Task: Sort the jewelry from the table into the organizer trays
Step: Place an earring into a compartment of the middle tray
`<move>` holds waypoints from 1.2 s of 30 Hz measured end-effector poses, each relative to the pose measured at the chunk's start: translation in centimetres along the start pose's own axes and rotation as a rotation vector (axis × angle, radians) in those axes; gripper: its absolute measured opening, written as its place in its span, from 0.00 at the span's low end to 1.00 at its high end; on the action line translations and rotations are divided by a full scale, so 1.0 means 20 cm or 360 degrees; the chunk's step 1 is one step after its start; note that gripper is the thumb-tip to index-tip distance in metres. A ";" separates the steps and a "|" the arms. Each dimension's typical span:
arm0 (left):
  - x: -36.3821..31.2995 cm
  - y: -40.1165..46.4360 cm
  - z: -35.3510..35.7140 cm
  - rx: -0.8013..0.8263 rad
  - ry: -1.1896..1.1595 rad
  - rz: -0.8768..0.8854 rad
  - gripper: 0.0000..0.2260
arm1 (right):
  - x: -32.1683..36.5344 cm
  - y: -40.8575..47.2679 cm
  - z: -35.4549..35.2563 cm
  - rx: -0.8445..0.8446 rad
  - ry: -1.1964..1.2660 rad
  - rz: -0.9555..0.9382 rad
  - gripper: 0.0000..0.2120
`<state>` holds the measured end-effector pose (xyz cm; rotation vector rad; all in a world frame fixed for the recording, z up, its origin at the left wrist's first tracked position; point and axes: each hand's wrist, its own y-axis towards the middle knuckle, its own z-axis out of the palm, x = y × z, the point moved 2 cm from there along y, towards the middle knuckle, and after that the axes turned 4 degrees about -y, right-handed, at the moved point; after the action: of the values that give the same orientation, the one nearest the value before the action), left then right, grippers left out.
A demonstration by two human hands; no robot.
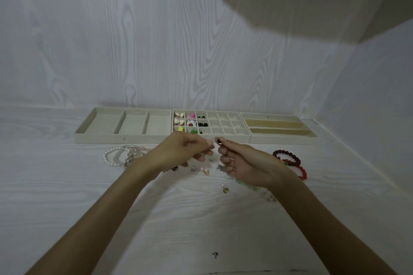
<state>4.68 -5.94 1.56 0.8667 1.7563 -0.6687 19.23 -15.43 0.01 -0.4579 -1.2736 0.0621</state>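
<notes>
**Small earring held above the clutter**

At frame centre our right hand [243,166] pinched a red-stoned earring [219,141]; our left hand [187,148] met it, fingertips curled, contents unclear. A slip could lose it among loose pieces [224,188] below. Beyond waited the grid tray [211,137].

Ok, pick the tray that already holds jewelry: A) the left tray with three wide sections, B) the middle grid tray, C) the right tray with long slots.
B: the grid tray has colourful pieces in its left cells, while the left tray and the right tray show only bare lining.
</notes>
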 end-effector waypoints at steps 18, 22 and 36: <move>-0.02 -0.01 -0.03 -0.0144 -0.0129 0.0101 0.06 | 0.02 -0.08 0.06 -0.0429 -0.0968 -0.0720 0.09; -0.02 0.00 -0.04 -0.0088 0.0006 0.0074 0.08 | 0.02 -0.06 0.06 -0.0518 -0.1027 -0.0840 0.05; -0.03 -0.02 -0.05 -0.0229 -0.0061 0.0147 0.08 | 0.03 -0.08 0.08 -0.0346 -0.1009 -0.0713 0.11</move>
<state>3.99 -5.47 2.42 0.8256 1.6971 -0.4893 17.54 -16.12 1.49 -0.3357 -1.9946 -0.3369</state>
